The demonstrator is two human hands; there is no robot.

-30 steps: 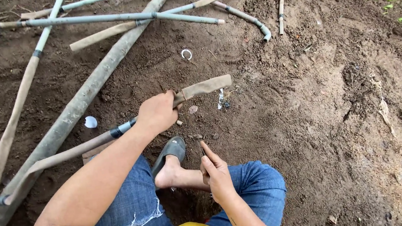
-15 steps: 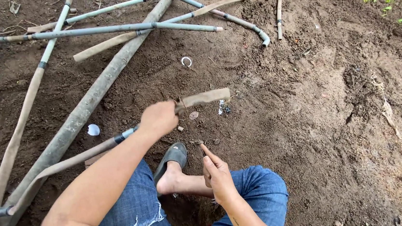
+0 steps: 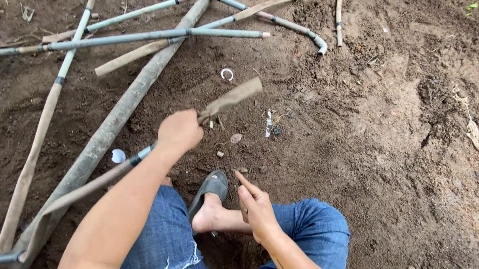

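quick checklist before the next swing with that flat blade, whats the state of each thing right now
1. Grip: left hand closed around the flat blade at its near end: ok.
2. Blade raised off the soil, tip pointing away from the body: ok.
3. Right hand open, holding nothing, resting by the knee: ok.
4. Foot in grey sandal lies close under the blade hand: not ok.
5. Ground ahead: white scrap and a small ring on the dirt: not ok.
6. Blade edge sharpness: cannot tell.

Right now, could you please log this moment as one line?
left hand: grips stick, raised over soil | right hand: empty, open, by foot | pipes: lying beyond
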